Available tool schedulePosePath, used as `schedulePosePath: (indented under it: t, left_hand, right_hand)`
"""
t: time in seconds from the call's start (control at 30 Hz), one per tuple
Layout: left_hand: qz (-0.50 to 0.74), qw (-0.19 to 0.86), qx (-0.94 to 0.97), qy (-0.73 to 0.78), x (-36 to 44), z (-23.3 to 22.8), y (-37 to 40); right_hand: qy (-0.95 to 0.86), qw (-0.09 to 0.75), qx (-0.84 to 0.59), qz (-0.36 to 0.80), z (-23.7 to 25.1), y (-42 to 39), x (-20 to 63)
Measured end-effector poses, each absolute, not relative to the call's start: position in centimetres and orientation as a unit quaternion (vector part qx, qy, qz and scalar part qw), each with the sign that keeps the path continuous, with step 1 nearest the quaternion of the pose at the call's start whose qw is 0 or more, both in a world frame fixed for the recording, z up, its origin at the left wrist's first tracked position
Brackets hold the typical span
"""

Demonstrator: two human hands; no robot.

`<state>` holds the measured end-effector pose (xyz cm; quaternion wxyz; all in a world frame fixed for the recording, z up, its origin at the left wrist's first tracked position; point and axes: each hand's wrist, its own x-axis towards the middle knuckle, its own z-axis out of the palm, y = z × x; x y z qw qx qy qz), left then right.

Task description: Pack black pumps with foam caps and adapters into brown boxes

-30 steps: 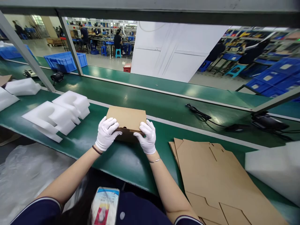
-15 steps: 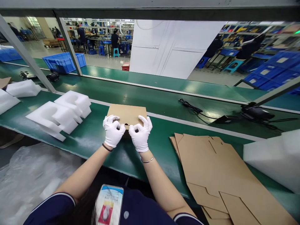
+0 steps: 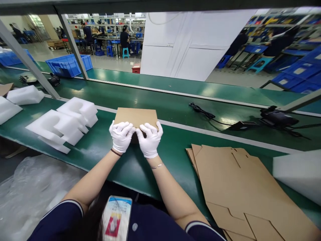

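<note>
- Cardboard box: on the bench, twelve o'clock from the fingers, long axis nine-to-three.
- Left hand, right hand: equally near, touching its six-o'clock edge.
- Fingers curled; whether pinching, cannot tell.

"Count at the clock's hub?"
"One left hand, one right hand, one cardboard box."
"From that box, four o'clock?"
"At least two flat cardboard sheets; their overlap hides an exact number."
"Nine?"
"A cluster of foam pieces too overlapped to count, and two foam blocks farther out."
"Ten?"
"Two blue crates."
"Twelve?"
"One red box."
"Between three and four?"
"One large foam slab."
</note>
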<state>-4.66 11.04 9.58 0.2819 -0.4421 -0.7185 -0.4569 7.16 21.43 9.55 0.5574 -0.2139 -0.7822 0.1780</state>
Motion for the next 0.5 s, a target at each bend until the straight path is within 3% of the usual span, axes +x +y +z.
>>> schedulePosePath:
  t: [0.27,0.4,0.5]
  left_hand:
    - [-0.505,0.213,-0.461,-0.698,-8.7,10.3,14.4]
    - [-0.345,0.224,-0.476,-0.777,-7.9,10.1,12.6]
    - [-0.225,0.260,-0.519,-0.783,-7.9,9.7,11.6]
  right_hand:
    - [-0.814,0.481,-0.266,0.187,10.7,23.8,2.3]
    - [-0.848,0.440,-0.240,0.173,11.2,23.5,2.8]
    - [-0.883,0.385,-0.206,0.170,12.1,26.9,8.1]
